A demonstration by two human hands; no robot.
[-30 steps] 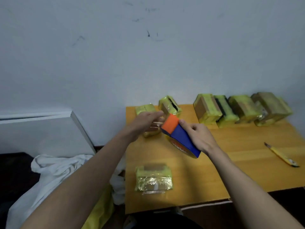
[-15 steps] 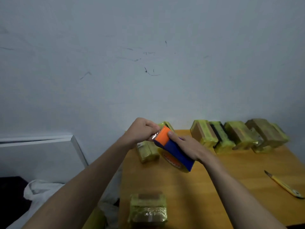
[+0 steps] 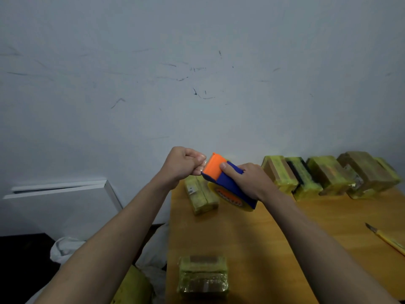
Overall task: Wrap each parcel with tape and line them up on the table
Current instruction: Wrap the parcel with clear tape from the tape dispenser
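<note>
Right hand (image 3: 247, 183) grips orange-and-blue plastic tape dispenser (image 3: 225, 181); left hand (image 3: 184, 165) pinches its tape end. Parcel label (image 3: 191, 190) on the yellow-taped parcel (image 3: 201, 196) unreadable.

Both forearms are bare to the frame's lower edge; the left hand (image 3: 183, 166) and right hand (image 3: 248, 182) wear no gloves, rings or watch.

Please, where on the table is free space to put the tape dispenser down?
Bare wood lies mid-table, between the near parcel at the front edge, the parcel under the hands, and the yellow knife at right. The back right edge is crowded with a row of wrapped parcels.
</note>
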